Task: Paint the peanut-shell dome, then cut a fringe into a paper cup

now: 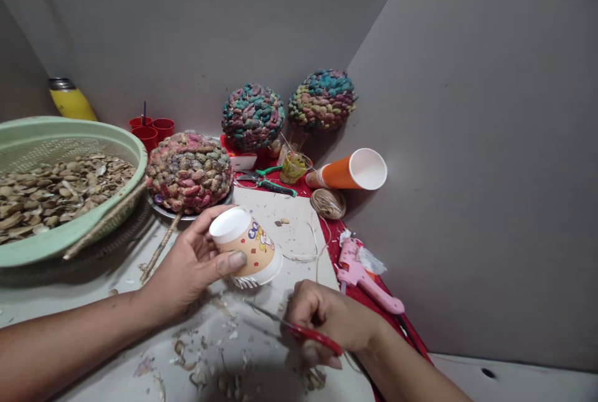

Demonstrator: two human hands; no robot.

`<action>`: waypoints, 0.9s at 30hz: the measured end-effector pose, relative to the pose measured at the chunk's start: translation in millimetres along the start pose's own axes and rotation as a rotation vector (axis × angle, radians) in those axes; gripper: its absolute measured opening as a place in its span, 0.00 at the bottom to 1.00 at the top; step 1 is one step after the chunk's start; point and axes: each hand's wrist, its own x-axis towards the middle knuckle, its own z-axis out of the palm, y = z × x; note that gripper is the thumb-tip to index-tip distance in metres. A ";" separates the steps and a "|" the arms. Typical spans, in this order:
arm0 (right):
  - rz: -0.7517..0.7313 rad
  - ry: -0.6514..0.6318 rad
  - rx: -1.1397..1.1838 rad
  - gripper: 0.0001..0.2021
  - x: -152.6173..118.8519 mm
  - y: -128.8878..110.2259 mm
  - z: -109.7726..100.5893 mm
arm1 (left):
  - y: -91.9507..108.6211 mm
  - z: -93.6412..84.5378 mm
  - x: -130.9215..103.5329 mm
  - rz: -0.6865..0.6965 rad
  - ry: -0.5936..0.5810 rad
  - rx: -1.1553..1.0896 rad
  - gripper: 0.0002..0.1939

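Note:
A small paper cup (pixel 255 246) with a tan print and a cartoon figure is held tilted in my left hand (pixel 200 258), thumb across its side. Its white opening faces up and left; small cut strips show along the lower white edge. My right hand (pixel 322 321) is closed round the red handles of a pair of scissors (pixel 313 335). Their blades point left, just below the cup and apart from it. Behind my left hand, a round ball covered in painted nutshells (pixel 189 171) rests on a metal plate, with a twine-wrapped stick beneath it.
A green basket (pixel 137 146) of shells stands at left, before red cups (pixel 163 128) and a yellow bottle (pixel 72 101). Two coloured shell balls (pixel 253 116) sit at the back. Pruning shears (pixel 275 186), twine (pixel 328 202), an orange cup (pixel 339 172) and a pink glue gun (pixel 367 280) lie rightward.

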 end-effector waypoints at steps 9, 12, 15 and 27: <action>-0.057 -0.048 -0.204 0.36 -11.8 -4.4 -4.1 | 0.2 1.3 2.4 -0.138 0.026 -0.123 0.27; -0.140 0.050 -0.279 0.39 -13.2 -9.8 -3.5 | -0.1 1.2 2.1 -0.148 0.051 -0.131 0.26; -0.204 0.168 -0.385 0.36 -12.1 -16.9 -0.4 | -0.4 0.8 2.9 -0.150 0.060 -0.127 0.27; -0.143 0.253 -0.394 0.28 -9.9 -24.1 3.6 | -3.5 -1.1 3.7 -0.134 0.064 -0.081 0.29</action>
